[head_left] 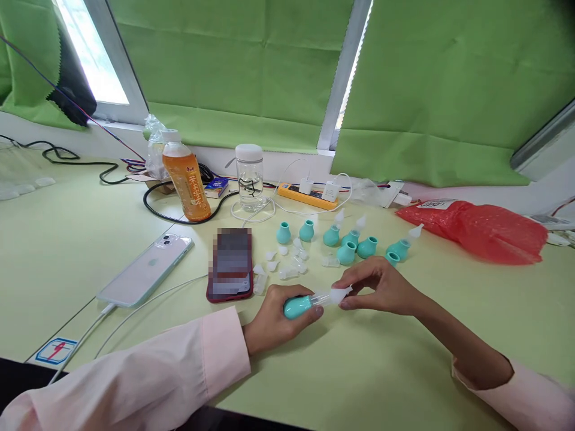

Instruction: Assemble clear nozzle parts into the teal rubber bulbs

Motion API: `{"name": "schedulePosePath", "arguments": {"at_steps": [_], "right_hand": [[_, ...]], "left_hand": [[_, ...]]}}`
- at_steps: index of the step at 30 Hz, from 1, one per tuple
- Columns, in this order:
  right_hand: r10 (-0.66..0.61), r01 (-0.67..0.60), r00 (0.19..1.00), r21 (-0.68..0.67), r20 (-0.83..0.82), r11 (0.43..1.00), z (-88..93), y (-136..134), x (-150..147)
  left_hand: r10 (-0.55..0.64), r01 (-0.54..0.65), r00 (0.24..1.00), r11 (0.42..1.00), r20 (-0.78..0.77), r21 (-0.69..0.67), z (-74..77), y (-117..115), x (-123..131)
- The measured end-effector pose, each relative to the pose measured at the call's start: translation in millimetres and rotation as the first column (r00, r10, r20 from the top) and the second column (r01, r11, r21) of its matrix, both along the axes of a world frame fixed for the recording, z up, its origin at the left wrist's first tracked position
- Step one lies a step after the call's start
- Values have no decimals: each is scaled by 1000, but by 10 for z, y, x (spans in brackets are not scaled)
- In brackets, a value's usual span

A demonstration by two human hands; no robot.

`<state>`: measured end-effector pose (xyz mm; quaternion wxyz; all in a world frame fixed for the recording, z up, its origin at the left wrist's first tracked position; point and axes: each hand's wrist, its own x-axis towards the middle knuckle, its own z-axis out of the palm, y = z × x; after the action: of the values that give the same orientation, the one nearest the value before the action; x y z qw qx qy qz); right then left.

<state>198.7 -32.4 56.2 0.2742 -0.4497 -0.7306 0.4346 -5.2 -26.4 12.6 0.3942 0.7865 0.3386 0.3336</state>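
Observation:
My left hand [281,320] is wrapped round the teal bulb of a nasal aspirator [297,307], which lies sideways with its clear tube toward the right. At the tube's end sits a white soft tip [339,294], pinched between the thumb and fingers of my right hand [375,287]. Beyond my hands stand several loose teal bulbs [346,253], open at the top. A few others carry a clear tube and a white tip, such as the aspirator [331,234] at the back. Loose white tips [283,250] and clear tubes [288,273] lie left of them.
A phone with a lit screen [230,263] and a face-down phone [146,269] on a cable lie to the left. Behind stand an orange drink bottle [186,179], a clear water bottle [250,179] and a yellow power strip [308,196]. A red plastic bag [476,232] lies at the right.

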Motion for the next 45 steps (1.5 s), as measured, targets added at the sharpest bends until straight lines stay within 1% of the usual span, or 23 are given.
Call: {"name": "schedulePosePath", "arguments": {"at_steps": [2, 4, 6, 8, 11, 14, 17, 21, 24, 27, 30, 32, 34, 37, 39, 42, 45], "right_hand": [[2, -4, 999, 33, 45, 999, -3, -1, -6], [1, -12, 994, 97, 113, 995, 9, -5, -10], [13, -42, 985, 166, 171, 985, 25, -9, -16], [45, -87, 975, 188, 216, 978, 36, -12, -20], [94, -135, 961, 144, 260, 980, 41, -10, -21], [127, -151, 955, 71, 269, 986, 34, 0, -16], [157, -160, 959, -8, 237, 987, 14, 17, -9], [172, -160, 972, -85, 158, 983, -22, 41, -12], [156, -144, 980, -103, 126, 984, -29, 34, -27], [148, -138, 980, -78, 130, 987, 1, -9, -48], [148, -148, 973, -18, 178, 989, 101, -63, -56], [136, -144, 967, 18, 216, 989, 220, -68, -43], [76, -89, 971, 47, 225, 995, 371, -29, -14], [-103, 72, 969, 143, 223, 987, 597, 106, 29], [-174, 125, 954, 201, 245, 972, 703, 213, 33], [-165, 111, 946, 199, 279, 974, 779, 344, 15], [-192, 124, 931, 228, 310, 966, 801, 439, 24]], "left_hand": [[-20, 20, 1000, 1000, 2, -5, -6, 1, -2], [-42, 42, 999, 999, -6, 3, -15, 2, -2], [-50, 51, 999, 998, -20, 29, -28, 2, -2], [-42, 45, 999, 996, -32, 71, -40, 2, -2], [-39, 46, 998, 990, -55, 133, -51, 6, -3], [-84, 99, 993, 980, -88, 174, -50, 13, -3], [-112, 133, 988, 966, -104, 222, -48, 14, -7], [-111, 133, 989, 957, -100, 256, -59, 6, -14], [-103, 124, 990, 957, -96, 261, -69, -8, -15], [-71, 84, 996, 964, -60, 251, -66, -27, -16], [-75, 78, 997, 976, -22, 202, -47, -39, -36], [-105, 106, 994, 983, -11, 151, -32, -38, -60], [-107, 104, 994, 989, 19, 103, -25, -29, -79], [-24, 22, 995, 1000, 101, 23, -40, -6, -79], [54, -52, 988, 999, 144, -15, -63, 12, -60], [128, -121, 976, 992, 178, -48, -96, 43, -27], [141, -120, 969, 986, 203, -112, -103, 61, -12]]}}
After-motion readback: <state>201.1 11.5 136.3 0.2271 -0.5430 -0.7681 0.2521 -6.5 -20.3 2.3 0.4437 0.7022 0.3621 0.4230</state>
